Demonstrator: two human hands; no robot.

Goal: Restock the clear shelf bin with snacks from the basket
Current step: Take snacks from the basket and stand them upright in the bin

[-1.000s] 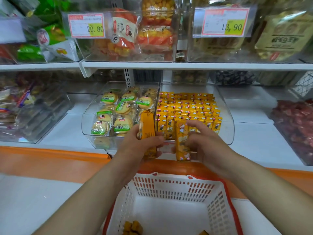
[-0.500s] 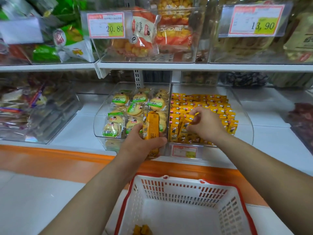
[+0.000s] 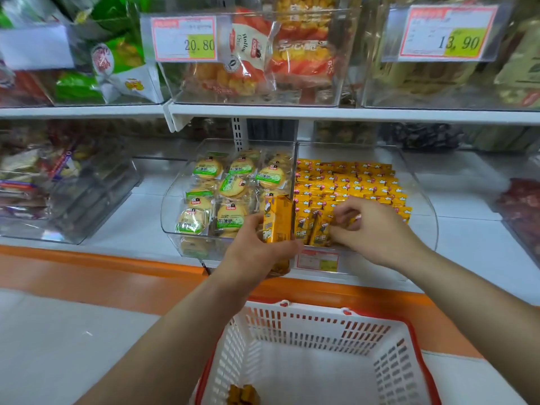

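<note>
Glossy yellow rectangular snack packs (image 3: pixel 277 220) are clamped upright in the left hand (image 3: pixel 254 252); the right hand (image 3: pixel 377 232), fingers curled, grip untellable, has been drawn frontward in the clear plastic bin (image 3: pixel 425 209).

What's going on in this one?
A person is restocking a clear bin with yellow snack packs. The left hand grips a stack of packs at the bin's front edge; the right hand reaches into the bin, curled over the front row. The basket below holds only a few packs.
</note>
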